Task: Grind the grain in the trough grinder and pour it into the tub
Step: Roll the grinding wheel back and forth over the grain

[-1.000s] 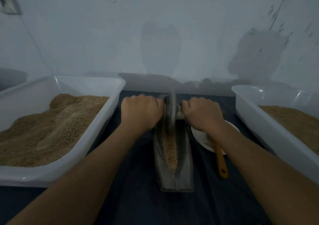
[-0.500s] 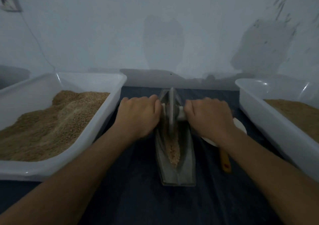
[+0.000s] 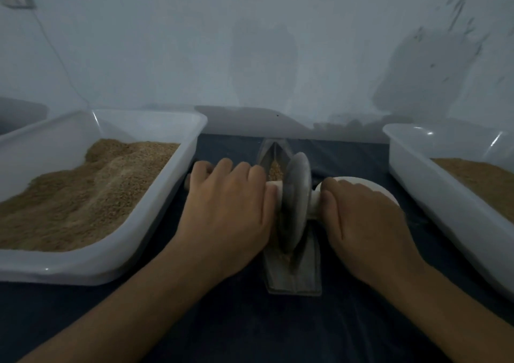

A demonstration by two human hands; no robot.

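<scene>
A narrow metal trough grinder [image 3: 293, 282] lies lengthwise on the dark cloth in the middle. Its grey grinding wheel [image 3: 296, 195] stands upright in the trough, near the middle. My left hand [image 3: 228, 215] is closed over the wheel's left axle handle and my right hand [image 3: 364, 223] over the right one. Brown grain [image 3: 275, 168] shows in the far end of the trough. A white tub [image 3: 155, 254] on the left holds a heap of grain. A second white tub [image 3: 417, 184] with grain stands at the right.
A white dish [image 3: 372, 187] sits partly hidden under my right hand. A pale wall [image 3: 250, 42] rises close behind the table. Dark cloth [image 3: 250, 329] covers the table in front of the grinder.
Both hands have pulled the wheel back along the trough toward me, uncovering grain at the far end. The yellow-handled tool beside the dish is now hidden.
</scene>
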